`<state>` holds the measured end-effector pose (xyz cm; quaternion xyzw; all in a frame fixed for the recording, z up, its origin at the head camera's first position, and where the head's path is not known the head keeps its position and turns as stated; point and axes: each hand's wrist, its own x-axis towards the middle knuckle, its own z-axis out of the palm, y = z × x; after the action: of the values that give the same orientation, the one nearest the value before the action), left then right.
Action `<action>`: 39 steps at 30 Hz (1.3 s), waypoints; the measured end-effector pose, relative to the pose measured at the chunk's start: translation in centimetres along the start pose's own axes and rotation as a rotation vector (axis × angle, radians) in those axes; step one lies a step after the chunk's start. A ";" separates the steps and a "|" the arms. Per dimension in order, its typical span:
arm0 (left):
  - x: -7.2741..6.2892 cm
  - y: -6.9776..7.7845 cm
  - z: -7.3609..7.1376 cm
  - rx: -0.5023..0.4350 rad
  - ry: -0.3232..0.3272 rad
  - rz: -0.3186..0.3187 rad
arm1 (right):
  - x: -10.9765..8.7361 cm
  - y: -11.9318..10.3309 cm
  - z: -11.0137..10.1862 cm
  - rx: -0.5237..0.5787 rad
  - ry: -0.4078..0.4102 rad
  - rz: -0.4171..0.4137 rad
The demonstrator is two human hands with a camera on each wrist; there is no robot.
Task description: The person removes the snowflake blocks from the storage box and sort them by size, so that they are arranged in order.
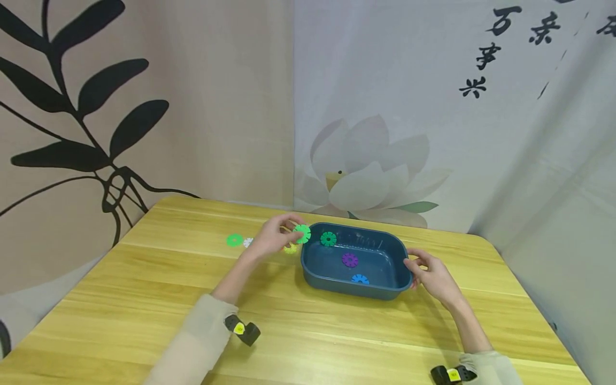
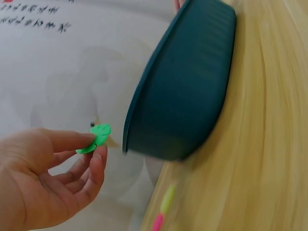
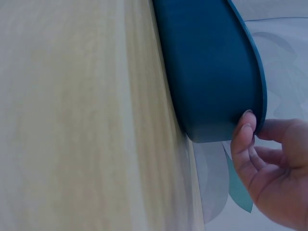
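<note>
Between thumb and fingers my left hand [image 1: 278, 234] pinches a bright green notched plastic disc [image 1: 302, 233], just off the left rim of a dark blue basin [image 1: 337, 286]. In the left wrist view the same disc [image 2: 100, 137] tilts beside the basin wall [image 2: 187, 86]. My right hand [image 1: 431, 275] grips the basin's right end; the right wrist view shows its thumb and fingers [image 3: 244, 132] on either side of the rim. Inside the basin lie a darker green disc [image 1: 329, 239], a purple disc [image 1: 349, 260] and a blue disc [image 1: 360, 279], partly hidden by the near wall.
Left of the basin on the wooden table [image 1: 159, 278] lie a green disc [image 1: 234, 240], a white disc [image 1: 247, 242] and a yellow disc [image 1: 291, 248], the last two partly behind my left hand. A pink piece [image 2: 158, 222] shows in the left wrist view. A printed curtain [image 1: 231, 107] hangs behind.
</note>
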<state>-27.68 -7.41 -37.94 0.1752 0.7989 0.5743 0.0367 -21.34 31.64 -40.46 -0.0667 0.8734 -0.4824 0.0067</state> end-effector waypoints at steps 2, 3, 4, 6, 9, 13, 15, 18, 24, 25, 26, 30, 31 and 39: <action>-0.4 -0.6 -1.0 0.009 0.006 -0.007 | 0.0 0.0 0.0 -0.005 0.001 0.002; -0.6 -0.8 -1.5 0.009 0.012 -0.015 | 0.0 0.0 0.0 -0.007 0.002 0.003; -0.8 -1.0 -1.9 0.012 0.015 -0.021 | 0.0 0.0 0.0 -0.008 0.003 0.003; -1.1 -1.5 -2.9 0.017 0.022 -0.032 | 0.0 0.0 0.0 -0.007 0.003 0.003; -1.5 -2.3 -4.3 0.023 0.035 -0.052 | -0.1 -0.1 0.0 -0.004 0.003 0.001; -1.9 -3.3 -6.2 0.050 0.067 -0.083 | -0.1 -0.2 0.0 -0.002 0.003 0.000; -2.2 -3.9 -7.1 0.073 0.097 -0.108 | -0.1 -0.2 0.0 0.000 0.001 0.000; -2.7 -4.7 -8.5 0.104 0.147 -0.147 | -0.1 -0.1 0.0 0.001 0.000 0.003; -3.8 -6.2 -11.1 0.134 0.205 -0.176 | -0.1 0.0 0.0 0.007 0.001 0.008; -4.0 -6.5 -11.4 0.137 0.212 -0.181 | -0.1 0.0 0.0 0.006 0.000 0.008; -4.2 -6.6 -11.7 0.137 0.223 -0.188 | -0.1 0.0 0.0 0.005 0.000 0.007; -4.7 -7.3 -12.8 0.160 0.266 -0.223 | 0.0 0.0 0.0 0.000 -0.003 0.004; -4.8 -7.5 -13.0 0.168 0.272 -0.230 | 0.0 0.1 0.0 -0.001 -0.004 0.004; -5.0 -8.6 -13.8 0.219 0.300 -0.319 | 0.0 0.2 0.0 0.003 -0.001 -0.001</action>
<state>-28.64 -23.91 -41.96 -0.0374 0.8703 0.4909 -0.0112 -21.41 31.70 -40.61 -0.0674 0.8727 -0.4836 0.0072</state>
